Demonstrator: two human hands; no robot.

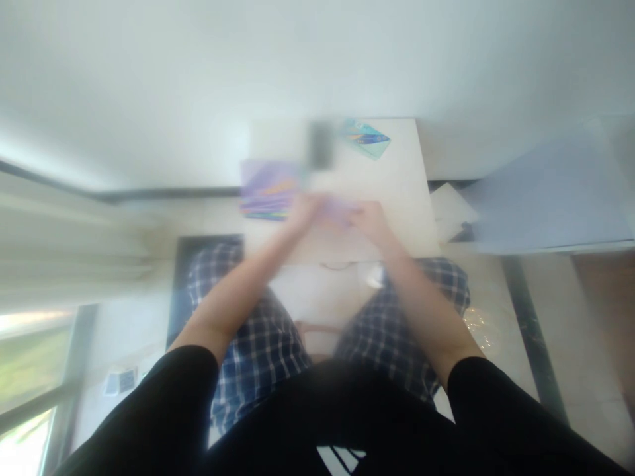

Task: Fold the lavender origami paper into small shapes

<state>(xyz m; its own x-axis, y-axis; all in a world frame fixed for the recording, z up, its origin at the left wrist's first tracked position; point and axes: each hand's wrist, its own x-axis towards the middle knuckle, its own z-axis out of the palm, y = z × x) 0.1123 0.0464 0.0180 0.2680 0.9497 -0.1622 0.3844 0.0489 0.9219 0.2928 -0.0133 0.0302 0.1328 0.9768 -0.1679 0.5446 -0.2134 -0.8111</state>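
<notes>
The picture is smeared by motion. My left hand (303, 210) and my right hand (371, 221) meet over a small white table (397, 192), both touching a pale purple sheet (337, 213) between them. Their fingers are too blurred to tell whether they grip it. A purple patterned pad or packet (265, 188) lies just left of my left hand, hanging over the table's left edge. A dark upright thing (320, 144) stands behind it, and a teal packet (367, 137) lies at the table's far side.
A pale blue sheet or board (550, 198) lies to the right, with white paper (454, 210) beside the table. My knees in checked trousers (258, 330) are under the table's near edge. A window (30, 377) is at the lower left, a white wall behind.
</notes>
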